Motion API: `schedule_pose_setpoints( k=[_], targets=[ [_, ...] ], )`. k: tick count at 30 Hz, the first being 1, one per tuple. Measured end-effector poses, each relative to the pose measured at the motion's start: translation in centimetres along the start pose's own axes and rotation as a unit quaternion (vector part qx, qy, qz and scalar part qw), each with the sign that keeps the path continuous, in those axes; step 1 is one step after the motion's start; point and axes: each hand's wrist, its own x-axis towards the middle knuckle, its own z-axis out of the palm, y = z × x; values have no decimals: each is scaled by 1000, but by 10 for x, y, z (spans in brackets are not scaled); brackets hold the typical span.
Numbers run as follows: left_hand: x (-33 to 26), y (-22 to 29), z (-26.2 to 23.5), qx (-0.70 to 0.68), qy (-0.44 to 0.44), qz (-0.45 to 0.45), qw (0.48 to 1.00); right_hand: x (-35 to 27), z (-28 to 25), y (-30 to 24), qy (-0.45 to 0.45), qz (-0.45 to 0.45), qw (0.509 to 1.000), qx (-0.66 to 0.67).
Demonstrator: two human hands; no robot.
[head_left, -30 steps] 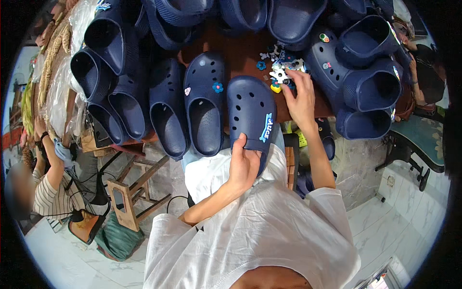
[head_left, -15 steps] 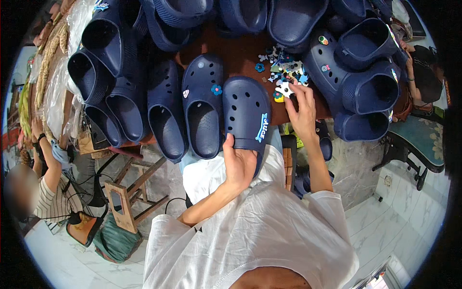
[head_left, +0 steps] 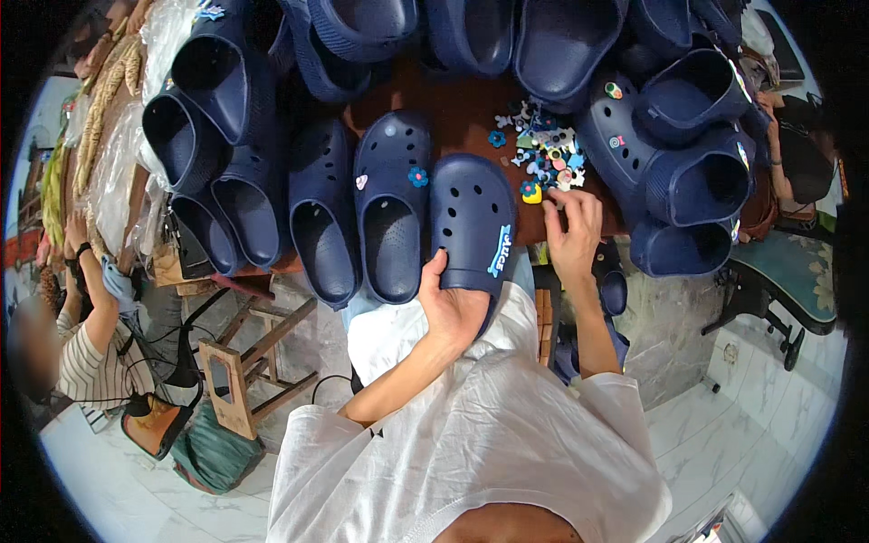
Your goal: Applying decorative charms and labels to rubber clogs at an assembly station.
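A navy clog [head_left: 469,195] with a blue-and-white lettered charm on its side is in my left hand [head_left: 451,309]. My left fingers go inside its opening, with the thumb on the outside. My right hand [head_left: 576,237] is loosely bent at the near edge of the pile of small charms [head_left: 554,149], thumb and fingers apart, and nothing shows between them. Just beyond its fingertips lies a yellow charm with a blue flower [head_left: 531,192]. To the left sit a navy clog with a flower charm [head_left: 391,208] and a plain navy clog [head_left: 321,217].
Several navy clogs are stacked at the left [head_left: 217,90], along the back and at the right [head_left: 697,172] of the brown table [head_left: 453,113]. A wooden stool [head_left: 231,389] stands on the lower left. Another person [head_left: 95,344] works at the far left; an office chair [head_left: 787,271] stands at the right.
My right hand has drawn back toward me, and the white charm no longer shows in its fingers. My left hand still holds the clog. The whole view has shifted slightly.
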Motion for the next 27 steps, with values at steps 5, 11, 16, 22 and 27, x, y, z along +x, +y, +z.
schedule_pose_setpoints(
  k=[5,11,16,22,27],
  targets=[
    [6,1,-2,0,-10,-2,1000,12,7,-17,-38,-5,998,-40],
    [8,3,2,17,-26,15,999,17,6,-19,-78,-12,997,0],
    [7,2,3,44,-34,35,998,20,4,-20,-95,1,995,20],
    [7,3,1,56,-38,12,998,26,8,-24,-80,-9,997,14],
    [3,3,6,51,-19,-5,999,25,9,-20,-51,-6,997,51]
  ],
)
